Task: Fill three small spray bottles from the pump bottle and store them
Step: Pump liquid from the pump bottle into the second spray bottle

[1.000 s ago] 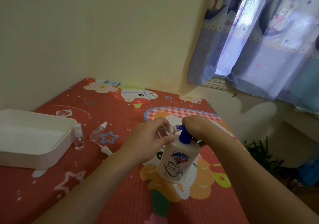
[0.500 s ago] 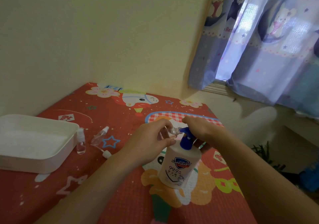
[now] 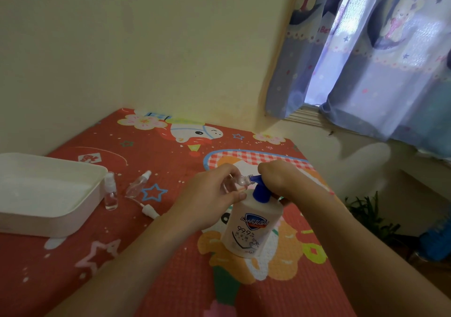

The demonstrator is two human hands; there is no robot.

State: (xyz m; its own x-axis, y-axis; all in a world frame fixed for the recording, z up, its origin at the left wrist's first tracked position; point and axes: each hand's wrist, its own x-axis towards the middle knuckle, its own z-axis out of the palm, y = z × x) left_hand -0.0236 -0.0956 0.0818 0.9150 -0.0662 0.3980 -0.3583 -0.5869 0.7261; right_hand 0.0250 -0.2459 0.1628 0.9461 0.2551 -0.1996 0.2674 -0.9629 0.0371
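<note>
While the left hand holds a small spray bottle at the spout, right hand presses the pump bottle, centre frame: filling; next, cap it.

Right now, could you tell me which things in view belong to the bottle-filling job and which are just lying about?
Job: white pump bottle with blue pump; small clear bottle held at its spout by left hand; right hand; upright clear spray bottle; lying clear spray bottle; loose white sprayer cap; white plastic tray.

Lying about: blue curtain; green plant.
</note>
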